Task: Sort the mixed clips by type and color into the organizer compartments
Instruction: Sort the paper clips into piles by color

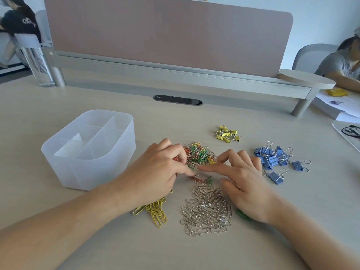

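Observation:
A translucent white organizer with several compartments stands at the left. A mixed pile of coloured paper clips lies in the middle, between my hands. My left hand rests at the pile's left edge, fingers curled on a few red clips. My right hand lies flat to the right, index finger pointing at the pile, holding nothing. Nearer me lie silver paper clips, yellow paper clips and green paper clips, partly under my right wrist. Yellow binder clips and blue binder clips lie at the right.
A desk divider with a shelf runs across the back. A clear bottle stands at the back left. Papers and a white bag lie at the right edge. Other people sit at the far left and right.

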